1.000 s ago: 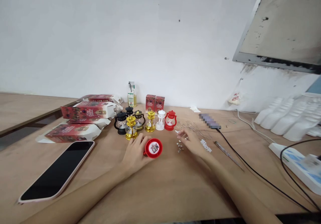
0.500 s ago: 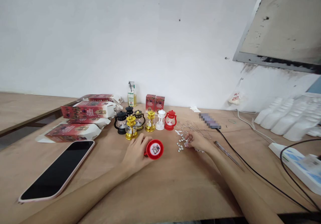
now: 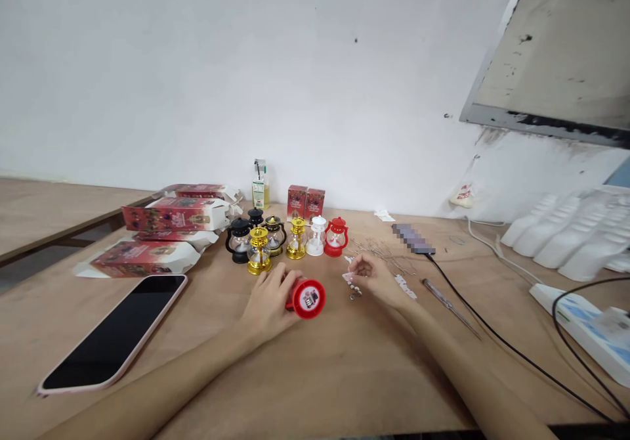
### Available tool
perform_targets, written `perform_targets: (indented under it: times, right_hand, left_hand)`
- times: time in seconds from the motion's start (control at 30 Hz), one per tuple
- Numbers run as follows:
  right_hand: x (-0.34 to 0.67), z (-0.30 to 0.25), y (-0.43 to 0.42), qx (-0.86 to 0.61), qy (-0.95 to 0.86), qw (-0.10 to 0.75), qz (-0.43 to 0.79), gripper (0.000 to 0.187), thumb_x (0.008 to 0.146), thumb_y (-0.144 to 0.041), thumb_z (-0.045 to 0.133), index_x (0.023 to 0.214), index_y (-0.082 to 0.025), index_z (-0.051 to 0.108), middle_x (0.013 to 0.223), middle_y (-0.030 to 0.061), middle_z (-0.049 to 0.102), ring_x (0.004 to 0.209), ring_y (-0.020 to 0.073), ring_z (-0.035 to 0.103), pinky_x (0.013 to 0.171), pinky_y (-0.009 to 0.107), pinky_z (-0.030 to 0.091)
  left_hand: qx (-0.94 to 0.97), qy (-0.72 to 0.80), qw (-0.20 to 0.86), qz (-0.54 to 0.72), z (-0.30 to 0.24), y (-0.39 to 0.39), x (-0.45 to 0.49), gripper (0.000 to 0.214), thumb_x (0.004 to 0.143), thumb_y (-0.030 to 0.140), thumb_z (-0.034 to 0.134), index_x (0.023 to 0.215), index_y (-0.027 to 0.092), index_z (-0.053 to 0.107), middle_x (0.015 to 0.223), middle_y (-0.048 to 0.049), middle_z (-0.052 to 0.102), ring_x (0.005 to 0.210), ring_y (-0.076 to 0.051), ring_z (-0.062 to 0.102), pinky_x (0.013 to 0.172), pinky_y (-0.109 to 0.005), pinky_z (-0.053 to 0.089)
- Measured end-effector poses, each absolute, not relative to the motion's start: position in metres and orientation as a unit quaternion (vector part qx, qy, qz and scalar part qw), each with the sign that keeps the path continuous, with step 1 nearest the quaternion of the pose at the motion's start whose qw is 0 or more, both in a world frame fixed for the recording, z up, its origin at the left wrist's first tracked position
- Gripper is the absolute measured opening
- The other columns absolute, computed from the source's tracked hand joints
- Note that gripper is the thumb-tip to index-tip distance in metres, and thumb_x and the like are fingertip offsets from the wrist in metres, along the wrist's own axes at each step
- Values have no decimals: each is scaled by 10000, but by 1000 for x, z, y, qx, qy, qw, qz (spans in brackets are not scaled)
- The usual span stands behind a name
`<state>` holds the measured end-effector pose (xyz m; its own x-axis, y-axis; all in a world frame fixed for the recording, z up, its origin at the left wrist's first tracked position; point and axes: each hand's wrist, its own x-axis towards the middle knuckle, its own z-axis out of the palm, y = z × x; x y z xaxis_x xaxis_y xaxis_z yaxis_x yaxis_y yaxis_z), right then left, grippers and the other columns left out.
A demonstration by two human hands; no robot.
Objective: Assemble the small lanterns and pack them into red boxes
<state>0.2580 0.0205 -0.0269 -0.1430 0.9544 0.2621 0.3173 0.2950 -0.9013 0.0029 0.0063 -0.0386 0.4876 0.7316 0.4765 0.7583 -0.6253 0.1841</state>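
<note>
The left hand (image 3: 270, 301) has its grip closed around the tipped red lantern (image 3: 312, 298), in front of the standing lanterns (image 3: 296, 238); its round base faces the viewer. The grip of the right hand (image 3: 378, 281) is narrow, pinching a small pale piece (image 3: 348, 276) near the small round pieces (image 3: 354, 289).
</note>
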Motion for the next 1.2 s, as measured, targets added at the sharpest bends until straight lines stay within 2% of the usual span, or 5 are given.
perform_targets:
  times: [0.13, 0.33, 0.57, 0.77, 1.2]
  right_hand:
    - [241, -26, 11, -439, -632, 502, 395, 356, 577, -376, 807, 715, -189, 537, 721, -9, 625, 684, 136, 610, 667, 282, 491]
    - [226, -25, -6, -386, -632, 531, 411, 304, 625, -342, 797, 709, -189, 548, 756, 20, 690, 717, 160, 669, 691, 303, 534]
    - [214, -23, -22, -292, -781, 515, 198, 115, 822, -190, 619, 711, -200, 594, 771, 29, 708, 739, 149, 680, 706, 292, 542]
    - [212, -33, -16, -204, -847, 486, 66, 210, 870, -73, 471, 753, -203, 587, 768, 48, 702, 735, 143, 663, 647, 271, 547]
    - [215, -35, -14, -146, -878, 456, 5, 268, 858, -11, 402, 796, -210, 570, 786, 51, 706, 786, 148, 653, 710, 291, 555]
  left_hand:
    - [-857, -421, 54, -294, -38, 7, 1, 399, 709, 271, 603, 1089, 199, 500, 1051, -75, 563, 982, -259, 548, 807, -370, 393]
    - [-867, -431, 16, -251, -32, 6, 1, 487, 740, 212, 565, 1212, 206, 447, 1110, -74, 603, 1017, -244, 572, 876, -376, 368]
    - [-872, -440, -3, -216, -34, 5, 5, 500, 722, 203, 589, 1210, 212, 478, 1134, -86, 601, 1042, -269, 573, 865, -396, 376]
    - [-877, -434, -38, -201, -30, 3, 6, 492, 728, 177, 590, 1208, 212, 490, 1142, -90, 587, 1079, -273, 550, 853, -393, 396]
    - [-892, -395, -62, -213, -33, 6, 4, 460, 730, 160, 577, 1180, 217, 497, 1115, -78, 576, 1037, -251, 553, 861, -375, 407]
